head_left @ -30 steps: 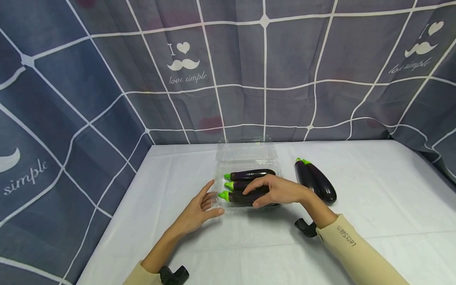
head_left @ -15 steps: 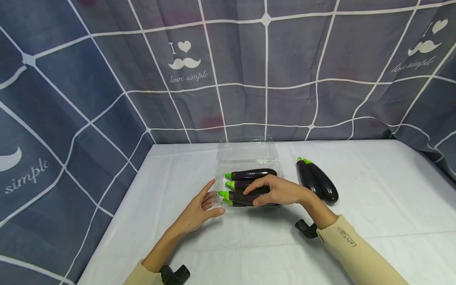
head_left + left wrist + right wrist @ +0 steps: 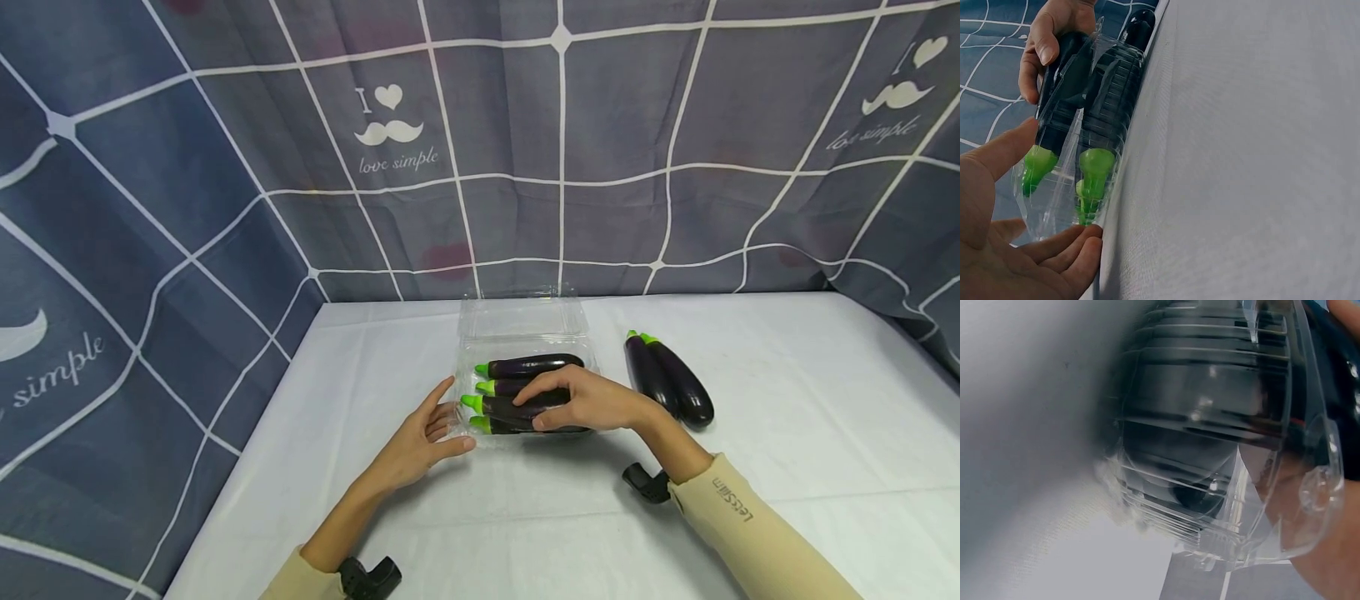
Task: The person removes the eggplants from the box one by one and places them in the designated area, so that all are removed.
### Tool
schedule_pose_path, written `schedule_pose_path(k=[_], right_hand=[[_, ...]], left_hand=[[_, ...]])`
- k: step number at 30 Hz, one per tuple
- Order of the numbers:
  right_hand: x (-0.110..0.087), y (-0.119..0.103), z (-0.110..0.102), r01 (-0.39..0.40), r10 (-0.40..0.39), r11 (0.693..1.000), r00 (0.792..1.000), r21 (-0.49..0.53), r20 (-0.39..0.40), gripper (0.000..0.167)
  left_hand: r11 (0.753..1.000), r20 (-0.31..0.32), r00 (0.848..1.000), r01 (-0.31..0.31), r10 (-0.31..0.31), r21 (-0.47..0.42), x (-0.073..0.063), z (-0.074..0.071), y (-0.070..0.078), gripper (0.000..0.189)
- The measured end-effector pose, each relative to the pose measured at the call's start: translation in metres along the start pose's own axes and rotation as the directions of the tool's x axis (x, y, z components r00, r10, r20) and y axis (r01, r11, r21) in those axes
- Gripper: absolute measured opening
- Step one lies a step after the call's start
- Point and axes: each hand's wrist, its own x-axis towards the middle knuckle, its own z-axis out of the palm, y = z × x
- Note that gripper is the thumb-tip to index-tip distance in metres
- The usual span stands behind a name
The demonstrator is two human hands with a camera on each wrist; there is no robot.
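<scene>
Several glossy dark eggplants with bright green stems lie side by side in a clear plastic clamshell box (image 3: 517, 315), its lid folded back. My right hand (image 3: 592, 400) reaches over the box from the right, thumb and fingers about an eggplant (image 3: 498, 407) in the front half. Just in front of that one lies another eggplant (image 3: 506, 426), partly hidden by the hand. At the box's left end is my left hand (image 3: 416, 442), fingers extended and fingertips right at the wall. The left wrist view shows green stems (image 3: 1096, 164) through the plastic near those fingertips.
Two more eggplants (image 3: 678, 379) lie together on the white tablecloth (image 3: 810, 400), right of the box. Behind the table hangs a dark grey checked curtain (image 3: 495, 225), which also runs along the left side.
The eggplant under my right hand has shifted slightly backward, and the stem of the frontmost eggplant has come into view. My left hand stays at the box's left end.
</scene>
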Motion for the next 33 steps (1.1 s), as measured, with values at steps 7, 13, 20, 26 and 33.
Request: schedule_pose_path(k=[7, 13, 20, 26, 33], right_hand=[[-0.001, 0.000, 0.000, 0.005, -0.005, 1.000, 0.999, 0.006, -0.045, 0.032], [-0.002, 0.000, 0.000, 0.003, -0.001, 1.000, 0.999, 0.021, -0.055, 0.031], [-0.005, 0.002, -0.001, 0.031, -0.028, 0.999, 0.995, 0.029, -0.092, 0.030], [-0.011, 0.005, -0.002, 0.033, -0.025, 0.999, 0.973, 0.027, -0.231, 0.030], [-0.017, 0.006, -0.005, 0.015, -0.005, 1.000, 0.936, 0.025, -0.351, 0.035]], left_hand=[[1.000, -0.009, 1.000, 0.002, -0.002, 0.004, 0.000, 0.000, 0.000, 0.098], [1.000, -0.009, 1.000, 0.002, -0.002, 0.004, 0.000, 0.000, 0.000, 0.098], [1.000, -0.009, 1.000, 0.002, -0.002, 0.003, 0.000, 0.001, 0.000, 0.098], [1.000, -0.001, 1.000, 0.001, -0.001, -0.002, 0.000, 0.001, 0.001, 0.098], [1.000, 0.001, 1.000, -0.004, 0.004, -0.003, 0.000, 0.000, 0.000, 0.098]])
